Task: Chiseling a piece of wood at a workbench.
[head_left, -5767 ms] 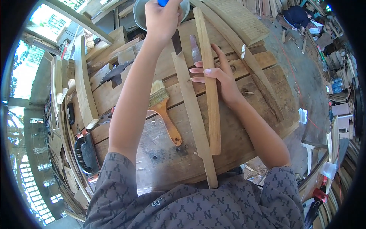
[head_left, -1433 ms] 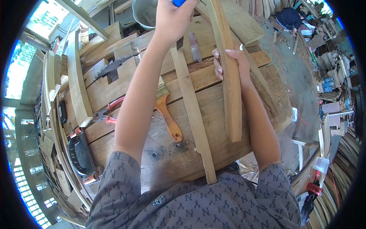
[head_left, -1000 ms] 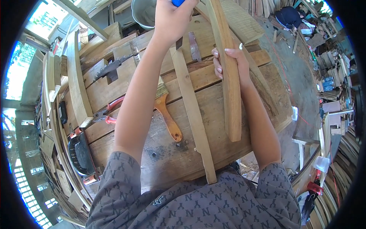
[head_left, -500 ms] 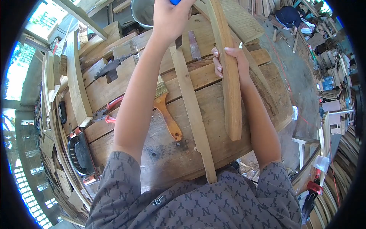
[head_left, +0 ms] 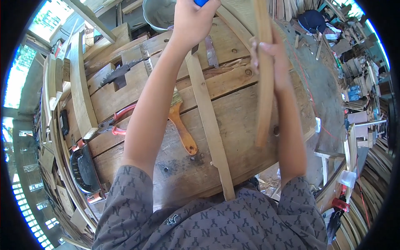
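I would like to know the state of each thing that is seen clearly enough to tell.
Left hand, closed around blue object
Right hand, closed around wooden strip
Wooden strip, held, blurred, upper end out of view
Red-handled pliers, handles spread apart
Paintbrush, lying on workbench, partly hidden
Thin board, lying on workbench
Grey bucket, open-topped, cut off by picture edge
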